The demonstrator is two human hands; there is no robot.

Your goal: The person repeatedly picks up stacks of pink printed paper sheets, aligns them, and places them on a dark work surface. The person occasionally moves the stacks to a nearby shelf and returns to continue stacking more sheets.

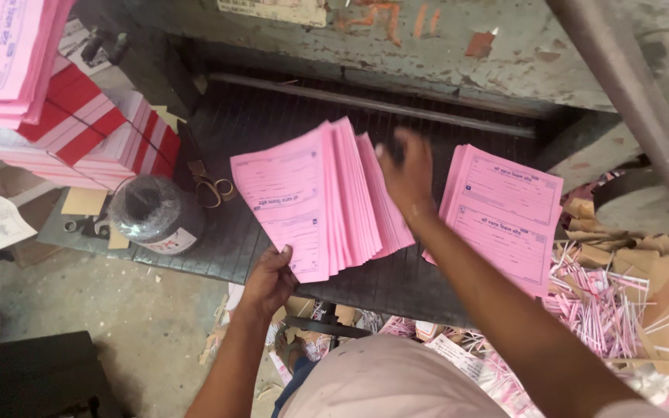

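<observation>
Two bare hands worked a fanned stack of pink printed forms (315,201) that lay on the dark metal bed (272,124) of a worn cutting machine. The left hand (270,280) came up from the near edge, forearm angled away from the body, and pinched the near corner of the stack, thumb on top of the front sheet and the remaining fingers hidden beneath the paper. The right arm stretched long across the scene from the near right, wrist straight, and the right hand (408,176) lay over the far right edge of the fan. Its fingers were blurred, so whether they clasped the sheets or only pressed on them could not be told.

Just right of that hand sat a second pile of pink forms (505,213), flat and apart from the fan. A dark spool of thread (152,210) stood on the bed to the left, with scissors (212,190) just beside it. Bound pads with red and white edges (90,131) were stacked at the far left, cut off by the frame. Pink and white paper trimmings (598,302) lay heaped at the near right, beside brown cardboard scraps, too tangled to tell apart.
</observation>
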